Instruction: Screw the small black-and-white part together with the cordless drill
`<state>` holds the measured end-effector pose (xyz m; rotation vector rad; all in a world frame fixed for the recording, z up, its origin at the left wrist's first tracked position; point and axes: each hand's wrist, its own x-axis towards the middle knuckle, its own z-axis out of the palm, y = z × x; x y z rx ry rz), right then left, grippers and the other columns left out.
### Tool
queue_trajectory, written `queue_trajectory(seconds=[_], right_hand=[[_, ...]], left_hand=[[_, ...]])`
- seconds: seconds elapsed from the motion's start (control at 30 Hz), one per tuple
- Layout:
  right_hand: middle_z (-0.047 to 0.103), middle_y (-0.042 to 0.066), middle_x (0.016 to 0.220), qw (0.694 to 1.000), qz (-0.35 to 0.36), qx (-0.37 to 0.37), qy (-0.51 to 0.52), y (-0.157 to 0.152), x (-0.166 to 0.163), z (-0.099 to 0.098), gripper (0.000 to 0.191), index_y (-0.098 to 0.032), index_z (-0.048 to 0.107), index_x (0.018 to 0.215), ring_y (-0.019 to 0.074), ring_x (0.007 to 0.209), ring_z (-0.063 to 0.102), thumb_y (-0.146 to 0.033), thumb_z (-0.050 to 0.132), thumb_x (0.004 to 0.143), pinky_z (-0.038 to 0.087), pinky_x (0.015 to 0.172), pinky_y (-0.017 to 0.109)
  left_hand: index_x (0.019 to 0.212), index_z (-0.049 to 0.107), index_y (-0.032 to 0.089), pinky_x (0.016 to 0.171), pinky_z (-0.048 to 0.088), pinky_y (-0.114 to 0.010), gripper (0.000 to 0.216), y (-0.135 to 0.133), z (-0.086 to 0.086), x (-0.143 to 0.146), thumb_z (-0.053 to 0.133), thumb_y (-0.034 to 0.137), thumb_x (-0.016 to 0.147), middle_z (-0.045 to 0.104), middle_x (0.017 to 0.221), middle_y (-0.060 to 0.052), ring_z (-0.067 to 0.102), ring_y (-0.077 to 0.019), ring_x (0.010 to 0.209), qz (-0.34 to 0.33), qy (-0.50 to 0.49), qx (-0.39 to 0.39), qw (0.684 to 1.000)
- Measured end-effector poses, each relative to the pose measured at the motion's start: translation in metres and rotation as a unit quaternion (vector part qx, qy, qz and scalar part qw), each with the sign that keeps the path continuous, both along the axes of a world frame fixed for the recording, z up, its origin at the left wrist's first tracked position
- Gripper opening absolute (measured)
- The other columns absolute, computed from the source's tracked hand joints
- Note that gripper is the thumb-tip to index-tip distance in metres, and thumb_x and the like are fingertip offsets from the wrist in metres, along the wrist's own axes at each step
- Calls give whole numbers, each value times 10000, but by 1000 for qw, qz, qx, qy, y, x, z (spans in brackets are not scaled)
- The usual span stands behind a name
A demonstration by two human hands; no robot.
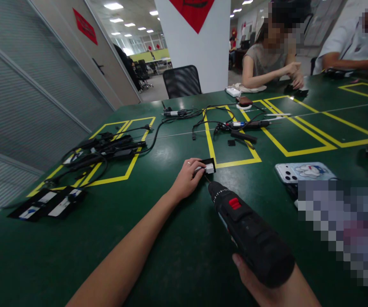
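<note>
My right hand (251,275) is wrapped round the handle of a black cordless drill (251,234) with a red switch on top; the drill body hides most of the fingers. Its thin bit points away from me, the tip close beside a small white piece (208,169). That piece sits on a small black plate (212,161) on the table. With fingers bent and pressed together, my left hand (188,179) grips the white piece from its left side. Whether the bit touches the piece, I cannot tell.
Yellow tape outlines mark the green table (158,221). Black cables and adapters (120,147) lie at left, near black-and-white cards (54,202). Ahead are a pen-like electric screwdriver (244,124) and black parts (243,136). A phone (305,170) lies right. Two people sit across.
</note>
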<state>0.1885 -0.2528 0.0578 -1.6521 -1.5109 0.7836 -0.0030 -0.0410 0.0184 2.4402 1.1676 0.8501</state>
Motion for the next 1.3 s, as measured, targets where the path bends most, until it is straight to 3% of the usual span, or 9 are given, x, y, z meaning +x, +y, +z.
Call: queue_trajectory(seconds=[0.37,0.53,0.63,0.77,0.83,0.93,1.1,1.23,1.3], right_hand=[[691,68,1144,1000,9,-3,21,-1,1,8,703,-243,488,1357,293,1027,669,-171,634,673,558,875,398],[707,98,1068,999,-9,-13,41,-3,-1,2,477,-171,614,1176,265,1015,671,-219,607,702,519,937,388],[712,103,1041,993,-27,-44,106,-8,-2,-3,356,-162,642,1098,238,901,700,-253,600,756,583,763,312],[713,100,902,980,-40,-79,176,-13,-1,-1,417,-131,613,1134,178,654,669,-404,582,820,553,571,259],[699,99,874,981,-57,-79,169,-14,1,2,441,-126,622,1107,179,653,650,-450,595,809,546,603,274],[685,121,950,981,-71,-76,162,-15,5,4,454,-132,629,1078,224,802,659,-481,617,788,548,716,314],[688,140,993,972,-105,-133,164,-16,13,-3,580,-115,580,1135,266,906,670,-570,596,775,552,788,346],[698,81,765,989,-52,-109,90,-10,16,8,360,-155,666,906,252,759,684,-488,581,796,564,680,317],[716,81,899,995,-8,-71,64,-4,15,16,350,-164,641,1080,250,857,687,-376,568,812,559,774,331]], left_hand=[[1062,581,236,1038,392,-434,193,1,-3,1,424,230,951,559,1172,-66,476,-219,1157,2,5,10,1000],[1074,565,225,1049,384,-437,201,-3,-4,3,404,231,955,543,1183,-76,459,-229,1177,17,9,32,999],[1067,565,220,1056,381,-430,202,-3,-5,3,398,230,955,543,1179,-78,456,-225,1184,20,10,37,999],[1061,565,222,1090,350,-446,196,-1,-6,1,403,223,951,546,1194,-73,429,-227,1233,29,9,41,999],[1065,563,223,1109,330,-458,195,-1,-6,0,407,223,949,549,1210,-71,402,-232,1272,29,11,41,999],[1067,563,222,1120,318,-470,196,-1,-7,-1,407,218,948,552,1229,-68,375,-238,1308,27,12,40,999],[1089,557,217,1130,314,-476,206,-2,-6,-1,426,188,932,550,1249,-69,363,-241,1325,24,15,50,998],[1099,556,220,1130,320,-495,215,-2,-7,-1,448,176,918,539,1288,-72,344,-255,1348,29,17,58,998],[1106,556,227,1124,327,-513,226,-3,-8,-2,453,170,913,521,1325,-70,326,-264,1365,34,17,61,997]])
